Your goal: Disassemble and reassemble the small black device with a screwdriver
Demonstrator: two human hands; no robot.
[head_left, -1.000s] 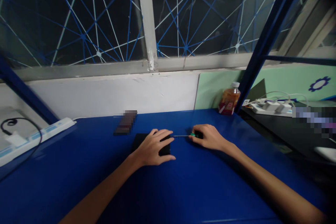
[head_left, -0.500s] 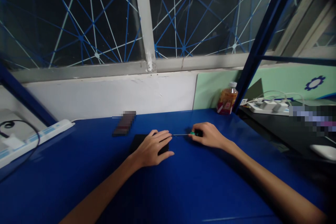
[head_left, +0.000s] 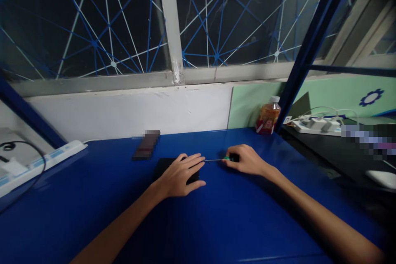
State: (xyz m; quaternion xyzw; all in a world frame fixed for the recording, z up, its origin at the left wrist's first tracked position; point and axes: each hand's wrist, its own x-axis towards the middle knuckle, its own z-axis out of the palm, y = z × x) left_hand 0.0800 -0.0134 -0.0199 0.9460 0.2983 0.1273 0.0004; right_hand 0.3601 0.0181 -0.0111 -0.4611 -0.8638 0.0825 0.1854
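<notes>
My left hand (head_left: 182,174) lies spread over a flat black box-like object (head_left: 163,166), covering much of its top; its exact kind is hidden. In my right hand (head_left: 245,159) is a screwdriver (head_left: 214,160) with a thin metal shaft and a green and black handle, the fingers closed round that handle. The shaft points left and lies almost level, its tip at the fingertips of my left hand by the right side of the black object. Whether the tip touches the object I cannot tell.
A dark, partly blurred slab (head_left: 147,146) lies behind on the blue table (head_left: 216,222). A drink bottle (head_left: 267,116) stands at the back right. White power strips (head_left: 57,157) with cables are at the left and on the black desk (head_left: 334,152) at right, near a white mouse (head_left: 382,178).
Hardly anything differs. The fingertips of my left hand have shifted very slightly to the right; my right hand keeps its grip on the screwdriver in the same place.
</notes>
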